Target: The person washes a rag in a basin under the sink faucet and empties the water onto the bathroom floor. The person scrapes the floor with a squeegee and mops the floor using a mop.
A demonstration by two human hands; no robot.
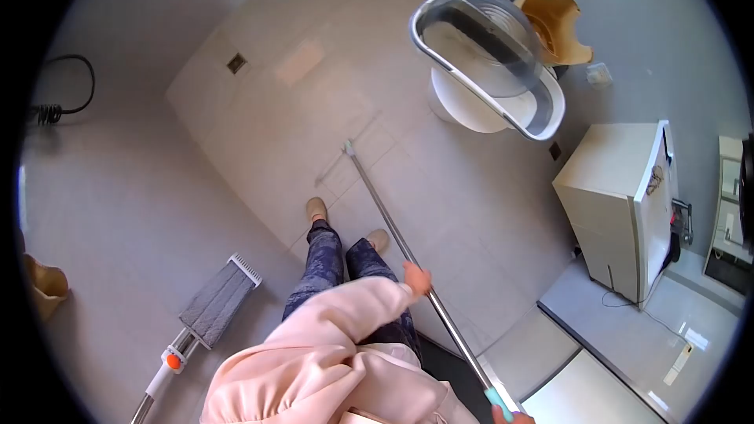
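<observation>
My left hand point(418, 279): closing narrowly around the middle of a metal pole point(393, 228). My right hand point(510, 416): wrapping its teal grip point(496, 399), partly cut off at the lower edge. Wiper head point(349, 148): lying on the floor point(440, 196), just ahead of my shoes point(316, 209).

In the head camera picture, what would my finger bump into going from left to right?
Black curly cord → grey mop → left shoe → right shoe → white bucket → white cabinet.
</observation>
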